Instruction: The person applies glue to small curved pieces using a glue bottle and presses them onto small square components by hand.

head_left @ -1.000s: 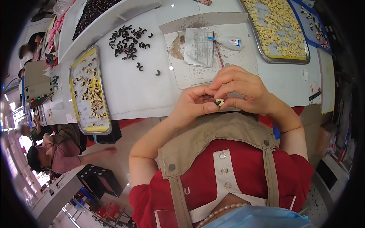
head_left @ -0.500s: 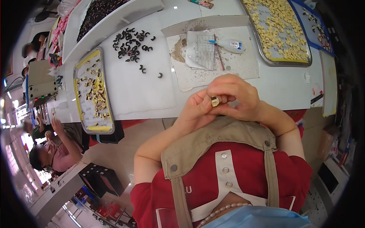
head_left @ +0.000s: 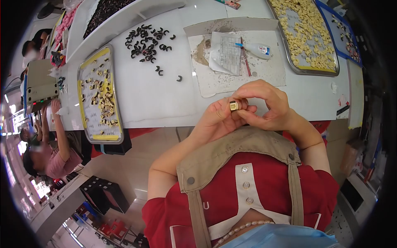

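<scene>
Just past the table's front edge, a small cream-yellow piece with a black curved strip point(head_left: 234, 106) sits between my hands. My left hand point(head_left: 216, 118) pinches it in closed fingers. Curled in from the other side, my right hand point(head_left: 268, 101) has its thumb and fingertips at the same piece. Fingers cover part of it. Beyond my hands lies a stained cardboard sheet point(head_left: 264, 78) bearing a printed paper point(head_left: 230, 56), a reddish thin stick point(head_left: 246, 64) and a white glue bottle with a blue tip point(head_left: 258, 50). Loose black curved pieces point(head_left: 144, 42) are scattered to the left.
At left, a metal tray point(head_left: 121, 134) holds cream-and-black pieces. At right, another tray point(head_left: 304, 70) holds many cream pieces, beside a blue tray point(head_left: 345, 56). A white-walled bin point(head_left: 120, 22) of black pieces stands at the back left. A person point(head_left: 62, 159) sits at far left.
The piece has turned in my fingers, showing its square cream face and black edge. My right fingers have shifted slightly. The person at left has reached toward the beige box.
</scene>
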Motion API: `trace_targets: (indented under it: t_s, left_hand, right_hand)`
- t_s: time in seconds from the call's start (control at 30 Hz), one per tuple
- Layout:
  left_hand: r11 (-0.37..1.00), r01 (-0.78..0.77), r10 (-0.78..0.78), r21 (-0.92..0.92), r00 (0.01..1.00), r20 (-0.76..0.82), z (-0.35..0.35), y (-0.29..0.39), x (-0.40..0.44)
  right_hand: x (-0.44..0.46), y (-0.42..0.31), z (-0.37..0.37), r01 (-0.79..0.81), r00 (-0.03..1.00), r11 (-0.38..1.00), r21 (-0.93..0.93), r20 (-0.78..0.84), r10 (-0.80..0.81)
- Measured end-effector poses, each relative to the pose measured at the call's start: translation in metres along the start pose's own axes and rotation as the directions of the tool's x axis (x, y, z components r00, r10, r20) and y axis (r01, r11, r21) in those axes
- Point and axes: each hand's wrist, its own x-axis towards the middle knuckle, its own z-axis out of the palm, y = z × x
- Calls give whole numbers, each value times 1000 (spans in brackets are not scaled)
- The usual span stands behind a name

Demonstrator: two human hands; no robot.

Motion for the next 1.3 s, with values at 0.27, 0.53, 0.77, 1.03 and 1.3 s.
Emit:
trace_targets:
  t_s: [0.27, 0.53, 0.77, 1.03, 1.3]
  left_hand:
    - [999, 7, -6, 46, 1000, -10, 3, -1, 1]
    - [996, 51, -47, 73, 998, -47, 7, -7, 7]
    - [996, 79, -79, 42, 997, -15, 0, -13, 10]
    - [935, -19, 61, 355, 992, -109, -2, 9, -5]
    - [-408, 513, 907, 755, 136, 398, -57, 143, -148]
  right_hand:
    - [-3, 5, 4, 41, 995, 999, 11, -92, -40]
    - [-11, 7, -3, 11, 992, 999, -42, -123, -16]
    - [-17, 7, -6, -44, 995, 998, -42, -96, 40]
    - [-10, 8, 6, -74, 997, 997, 9, 14, 74]
    - [-8, 27, -16, -255, 960, 962, -100, -141, 240]
